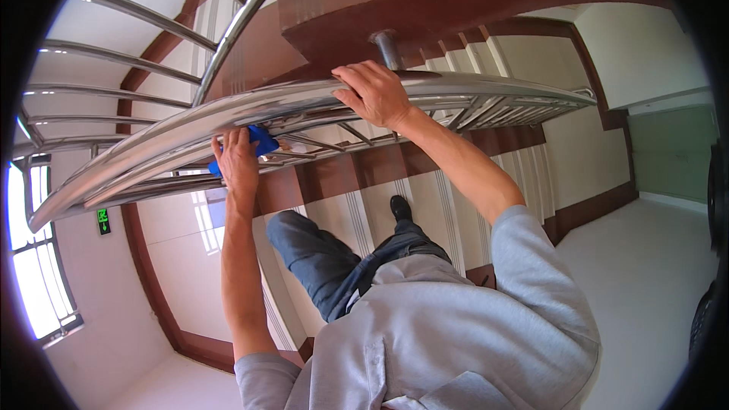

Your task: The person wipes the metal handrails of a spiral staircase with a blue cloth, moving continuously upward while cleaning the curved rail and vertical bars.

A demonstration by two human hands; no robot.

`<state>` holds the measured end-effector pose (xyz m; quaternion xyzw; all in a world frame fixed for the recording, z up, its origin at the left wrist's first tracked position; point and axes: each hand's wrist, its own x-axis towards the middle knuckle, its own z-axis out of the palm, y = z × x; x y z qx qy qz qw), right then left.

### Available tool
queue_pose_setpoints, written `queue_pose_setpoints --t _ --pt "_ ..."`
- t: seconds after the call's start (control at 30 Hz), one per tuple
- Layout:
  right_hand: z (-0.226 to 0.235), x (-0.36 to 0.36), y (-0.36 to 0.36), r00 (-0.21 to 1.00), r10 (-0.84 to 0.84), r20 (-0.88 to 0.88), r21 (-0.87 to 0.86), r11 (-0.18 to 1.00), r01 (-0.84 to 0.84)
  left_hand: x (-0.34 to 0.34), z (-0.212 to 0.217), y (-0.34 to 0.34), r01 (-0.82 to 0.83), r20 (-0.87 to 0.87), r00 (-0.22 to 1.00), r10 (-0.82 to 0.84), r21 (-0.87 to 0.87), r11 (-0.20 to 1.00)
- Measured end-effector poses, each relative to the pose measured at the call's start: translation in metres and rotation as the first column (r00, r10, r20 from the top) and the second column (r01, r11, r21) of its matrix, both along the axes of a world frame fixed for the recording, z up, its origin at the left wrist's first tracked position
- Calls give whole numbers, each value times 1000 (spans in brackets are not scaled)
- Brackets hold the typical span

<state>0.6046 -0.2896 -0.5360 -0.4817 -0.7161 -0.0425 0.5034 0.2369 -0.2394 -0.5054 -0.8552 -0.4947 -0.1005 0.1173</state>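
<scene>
My right hand [373,93] grips the top of a shiny metal stair handrail [190,118] that curves across the view. My left hand [237,161] reaches under that top rail and presses a blue cloth [262,139] against a lower bar of the railing [304,140]. Both forearms come up from the lower edge in grey sleeves pushed to the elbow. My legs in blue jeans and a black shoe [400,207] stand on the steps below.
Stairs [425,182] with pale treads and dark red-brown edging run down beneath the railing. More metal bars [114,7] sweep across the upper left. A bright window [34,281] is at the left, a pale landing floor [645,258] at the right.
</scene>
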Motion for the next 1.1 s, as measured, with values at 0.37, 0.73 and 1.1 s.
queue_pose_setpoints --t 0.37,0.73,1.1 --pt "2 -8 3 995 -101 13 45 994 100 5 -1 0 -5 79 997 4 17 1000" --pt "13 16 9 965 128 227 -92 990 -110 10 -6 -4 -63 156 986 62 -1 998" --pt "8 24 14 932 21 363 5 1000 -24 9 -33 -10 -65 233 972 28 153 986"
